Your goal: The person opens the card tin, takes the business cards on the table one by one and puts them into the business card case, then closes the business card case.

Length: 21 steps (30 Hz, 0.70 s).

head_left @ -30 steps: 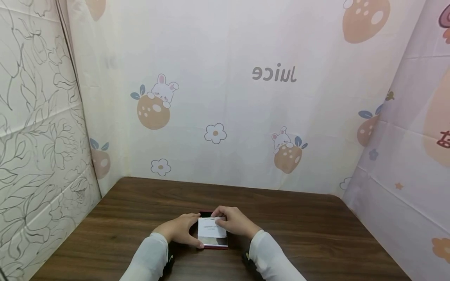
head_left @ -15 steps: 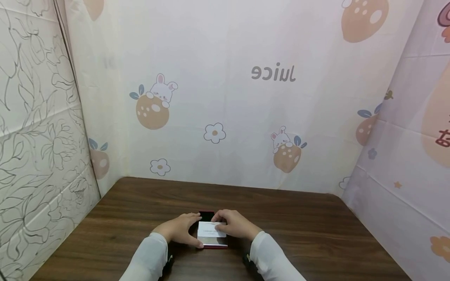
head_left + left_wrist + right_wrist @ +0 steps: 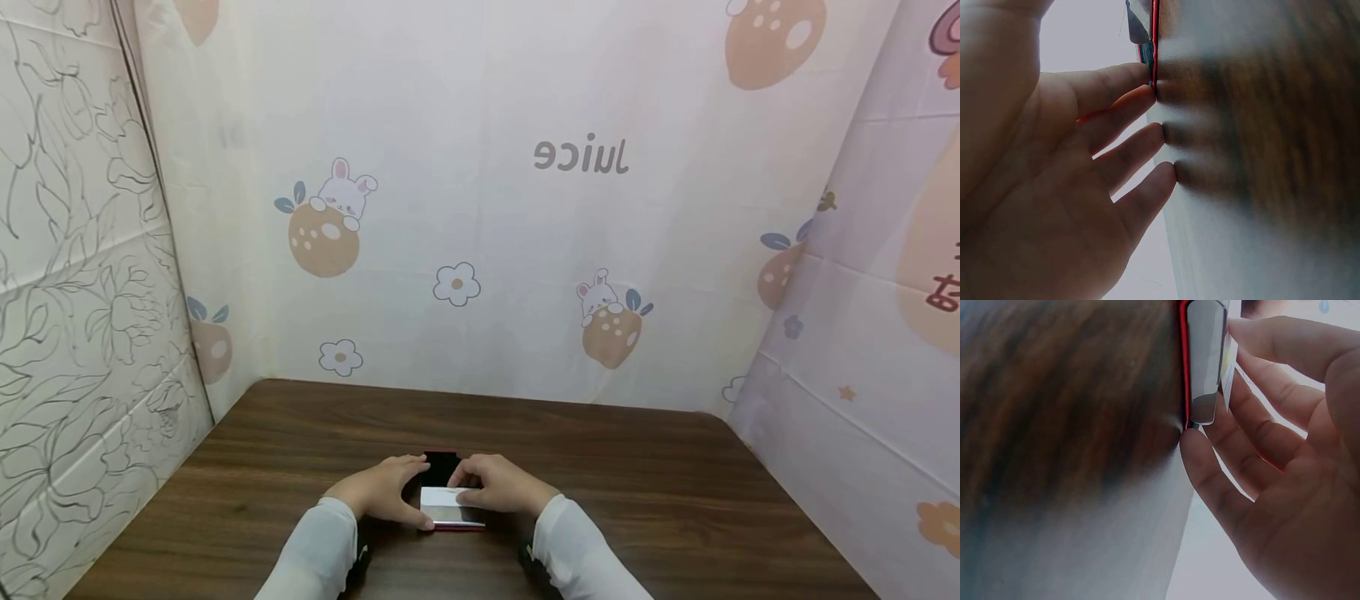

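Note:
A small red-edged business card case (image 3: 439, 468) lies opened out on the table, black on its far part and shiny metal (image 3: 1205, 356) on its near part. My left hand (image 3: 384, 492) is at its left side, fingertips by the far corner and thumb by the near corner; its fingers (image 3: 1138, 137) are fairly straight in the left wrist view. My right hand (image 3: 504, 485) pinches white business cards (image 3: 437, 497) between thumb and fingers above the near part. In the right wrist view, the cards (image 3: 1230, 369) stand edge-on beside the metal. How many cards there are, I cannot tell.
Dark wood-grain table (image 3: 637, 483) surrounds the case and the hands. A printed cloth (image 3: 480, 208) hangs behind the table, with more patterned cloth at left and right. Dark straps sit under both white sleeves (image 3: 315, 546).
My right hand has come slightly nearer with the white cards, tipping them so less of their printed face shows. More of the black part is uncovered. My left hand stays in place.

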{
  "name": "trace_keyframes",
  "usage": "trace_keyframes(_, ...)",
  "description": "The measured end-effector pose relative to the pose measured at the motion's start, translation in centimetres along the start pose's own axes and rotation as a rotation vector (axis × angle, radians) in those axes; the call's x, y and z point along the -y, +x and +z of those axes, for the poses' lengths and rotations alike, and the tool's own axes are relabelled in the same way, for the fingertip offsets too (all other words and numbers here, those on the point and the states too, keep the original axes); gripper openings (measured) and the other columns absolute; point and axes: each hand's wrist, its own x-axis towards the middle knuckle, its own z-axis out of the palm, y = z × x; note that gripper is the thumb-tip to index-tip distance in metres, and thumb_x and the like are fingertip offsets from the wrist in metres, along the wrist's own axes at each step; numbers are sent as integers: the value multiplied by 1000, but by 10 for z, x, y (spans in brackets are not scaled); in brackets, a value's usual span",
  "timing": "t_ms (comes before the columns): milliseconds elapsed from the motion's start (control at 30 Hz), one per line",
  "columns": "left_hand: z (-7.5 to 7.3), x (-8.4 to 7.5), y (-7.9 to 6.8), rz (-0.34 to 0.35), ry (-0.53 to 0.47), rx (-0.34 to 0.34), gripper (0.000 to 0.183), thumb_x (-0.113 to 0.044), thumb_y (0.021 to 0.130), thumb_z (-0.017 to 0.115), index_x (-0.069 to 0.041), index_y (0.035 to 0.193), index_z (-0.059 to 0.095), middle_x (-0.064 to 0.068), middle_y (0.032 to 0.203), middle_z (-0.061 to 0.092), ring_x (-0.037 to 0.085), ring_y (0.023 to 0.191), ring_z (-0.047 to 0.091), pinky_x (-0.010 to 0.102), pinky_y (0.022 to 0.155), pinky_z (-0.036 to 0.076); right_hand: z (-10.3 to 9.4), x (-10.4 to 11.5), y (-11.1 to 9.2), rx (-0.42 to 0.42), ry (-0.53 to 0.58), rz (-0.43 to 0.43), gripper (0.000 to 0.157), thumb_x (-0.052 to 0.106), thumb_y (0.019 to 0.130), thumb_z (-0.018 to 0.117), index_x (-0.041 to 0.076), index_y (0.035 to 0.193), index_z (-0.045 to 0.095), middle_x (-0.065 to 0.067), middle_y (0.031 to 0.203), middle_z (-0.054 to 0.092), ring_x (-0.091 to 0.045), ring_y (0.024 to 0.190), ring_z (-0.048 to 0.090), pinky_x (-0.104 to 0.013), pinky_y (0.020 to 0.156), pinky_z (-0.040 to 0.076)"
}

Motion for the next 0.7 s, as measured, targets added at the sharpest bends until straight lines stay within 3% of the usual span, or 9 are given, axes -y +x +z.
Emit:
trace_keyframes(400, -1, -2, -1, -3, -2, -2, 93, -52, 77, 83, -2, 147, 48, 15, 155, 39, 37, 142, 34, 57, 109, 36, 0, 2, 0, 14, -2, -4, 18, 7, 92, 72, 15, 107, 74, 9, 99, 66, 1, 84, 57, -21, 77, 51)
trace_keyframes(700, -1, -1, -1, 3, -5, -3, 92, -51, 78, 83, -2, 147, 48, 15, 155, 40, 37, 142, 34, 57, 109, 35, -2, 0, -2, -10, -27, 18, 18, 14, 91, 75, 15, 108, 73, 10, 103, 66, -2, 90, 58, -24, 82, 52)
